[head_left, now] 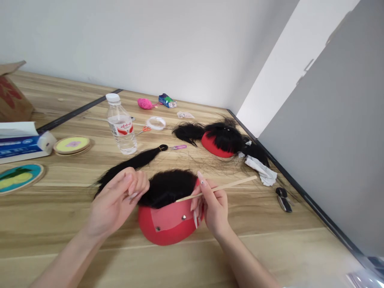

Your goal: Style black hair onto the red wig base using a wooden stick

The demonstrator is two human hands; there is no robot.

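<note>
Bamboo stick (237, 183): long axis 8:30–2:30, lower tip near black hair's (172, 185) 6 o'clock edge.
Right hand (212, 206): clamped on stick.
Left hand (115, 200): fingers curled together, contents unclear.

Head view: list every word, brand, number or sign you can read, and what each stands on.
No text reads with certainty:
Water bottle: red characters on the label, with a smaller line beneath; too small and blurred to quote.
Blue-and-white box at the left edge: pale lettering, blurred and cut off by the frame.
Blue-and-green packet: any print is too small to read.
</note>
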